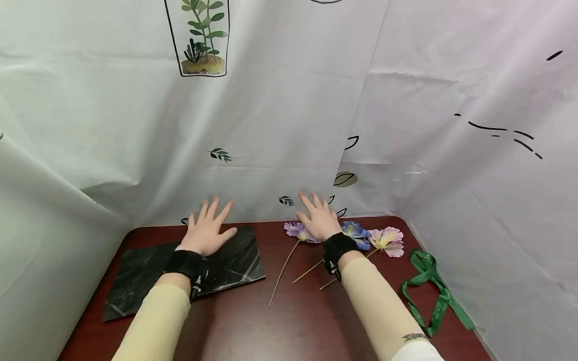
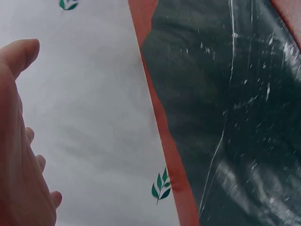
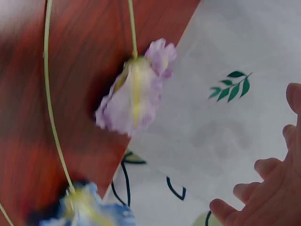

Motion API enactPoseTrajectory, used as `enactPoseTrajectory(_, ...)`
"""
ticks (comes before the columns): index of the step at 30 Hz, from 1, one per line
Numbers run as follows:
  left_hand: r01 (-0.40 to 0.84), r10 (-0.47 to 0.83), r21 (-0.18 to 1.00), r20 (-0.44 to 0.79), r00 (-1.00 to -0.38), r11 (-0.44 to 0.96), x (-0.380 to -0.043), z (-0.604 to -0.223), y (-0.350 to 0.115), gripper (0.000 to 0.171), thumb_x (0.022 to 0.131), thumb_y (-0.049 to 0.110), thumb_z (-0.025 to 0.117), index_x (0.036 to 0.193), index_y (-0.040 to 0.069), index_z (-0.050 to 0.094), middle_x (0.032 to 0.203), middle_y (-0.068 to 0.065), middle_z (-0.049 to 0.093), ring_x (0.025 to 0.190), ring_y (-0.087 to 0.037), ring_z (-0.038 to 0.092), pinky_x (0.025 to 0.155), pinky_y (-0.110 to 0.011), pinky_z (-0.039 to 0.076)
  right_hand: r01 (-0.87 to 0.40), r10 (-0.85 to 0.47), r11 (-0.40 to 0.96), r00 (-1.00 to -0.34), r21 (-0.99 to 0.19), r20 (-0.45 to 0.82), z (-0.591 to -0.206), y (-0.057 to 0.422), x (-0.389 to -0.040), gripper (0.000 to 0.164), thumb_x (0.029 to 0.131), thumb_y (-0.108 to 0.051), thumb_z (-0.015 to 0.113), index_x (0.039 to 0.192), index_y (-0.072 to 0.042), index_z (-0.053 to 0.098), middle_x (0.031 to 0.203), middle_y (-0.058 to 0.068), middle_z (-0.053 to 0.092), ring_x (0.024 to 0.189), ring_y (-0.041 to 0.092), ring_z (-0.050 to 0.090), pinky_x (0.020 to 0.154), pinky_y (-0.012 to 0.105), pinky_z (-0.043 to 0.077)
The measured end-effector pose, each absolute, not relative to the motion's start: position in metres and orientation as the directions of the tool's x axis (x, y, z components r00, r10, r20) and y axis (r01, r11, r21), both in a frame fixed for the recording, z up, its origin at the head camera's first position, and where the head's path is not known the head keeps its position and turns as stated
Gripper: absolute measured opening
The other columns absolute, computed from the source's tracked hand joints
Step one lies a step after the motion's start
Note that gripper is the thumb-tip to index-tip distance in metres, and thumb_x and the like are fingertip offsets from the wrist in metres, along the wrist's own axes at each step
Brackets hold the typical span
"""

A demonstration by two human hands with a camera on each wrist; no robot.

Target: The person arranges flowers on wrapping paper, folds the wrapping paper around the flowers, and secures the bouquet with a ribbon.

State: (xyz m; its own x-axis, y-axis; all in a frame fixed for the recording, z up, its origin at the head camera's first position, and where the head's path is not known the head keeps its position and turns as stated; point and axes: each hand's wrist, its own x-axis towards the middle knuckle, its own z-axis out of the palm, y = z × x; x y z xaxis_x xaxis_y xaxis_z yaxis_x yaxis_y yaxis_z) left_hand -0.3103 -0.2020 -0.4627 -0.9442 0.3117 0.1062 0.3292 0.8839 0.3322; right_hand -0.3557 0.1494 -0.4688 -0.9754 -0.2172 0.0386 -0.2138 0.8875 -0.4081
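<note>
My left hand (image 1: 205, 234) is stretched out with its fingers spread, above a flat black sheet (image 1: 231, 261) with pale streaks at the table's far left. It holds nothing. To the right, my right hand (image 1: 319, 218) reaches out the same way, holding nothing, over artificial flowers at the far edge. These are a purple flower (image 3: 134, 99), a blue flower (image 1: 355, 233) partly hidden by the wrist, and a pink flower (image 1: 388, 242), each on a thin stem. In the right wrist view the fingers stand apart from the purple flower.
A looped green ribbon (image 1: 426, 274) lies along the table's right side. The dark red table (image 1: 259, 337) is enclosed at the back and sides by a white printed cloth (image 1: 285, 120). Each wrist wears a black strap (image 1: 187, 262).
</note>
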Motion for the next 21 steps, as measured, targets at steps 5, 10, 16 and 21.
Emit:
enactPoseTrajectory(5,0.363,0.345,0.432,0.123,-0.930,0.825,-0.291,-0.480,-0.214,0.083,0.110,0.058,0.051,0.175,0.021,0.014,0.178,-0.020,0.003,0.160,-0.053,0.006,0.117,-0.082,0.004,-0.256,-0.257,0.833,-0.964,-0.490,0.068,-0.480,0.159,-0.337,0.064,0.115,-0.053,0.037,0.171,-0.023,0.033,0.175,0.022,0.023,0.160,0.054,0.010,0.122,0.074,0.020)
enactPoseTrajectory(10,0.297,0.299,0.511,0.081,-0.951,0.807,-0.260,-0.511,-0.218,0.078,0.113,0.052,0.049,0.174,0.016,0.016,0.177,-0.024,0.007,0.159,-0.054,0.013,0.115,-0.083,0.012,-0.288,-0.277,0.806,-0.956,-0.517,0.100,-0.501,0.161,-0.310,0.056,0.115,-0.040,0.047,0.164,-0.013,0.048,0.166,0.026,0.039,0.156,0.058,0.019,0.118,0.075,0.026)
enactPoseTrajectory(16,0.202,0.232,0.584,0.024,-0.972,0.786,-0.229,-0.550,-0.212,0.077,0.113,0.050,0.050,0.174,0.016,0.018,0.175,-0.029,0.010,0.157,-0.058,0.008,0.112,-0.087,0.006,-0.341,-0.345,0.793,-0.934,-0.504,0.090,-0.535,0.151,-0.282,0.048,0.113,-0.031,0.054,0.156,-0.011,0.058,0.161,0.027,0.047,0.151,0.064,0.026,0.114,0.078,0.030)
enactPoseTrajectory(21,0.144,0.170,0.588,0.011,-0.985,0.796,-0.221,-0.573,-0.200,0.073,0.113,0.048,0.050,0.172,0.014,0.025,0.175,-0.029,0.008,0.157,-0.061,-0.002,0.108,-0.089,-0.006,-0.420,-0.439,0.761,-0.894,-0.494,0.083,-0.550,0.130,-0.261,0.044,0.112,-0.030,0.056,0.153,-0.014,0.062,0.162,0.023,0.047,0.152,0.062,0.025,0.116,0.075,0.031)
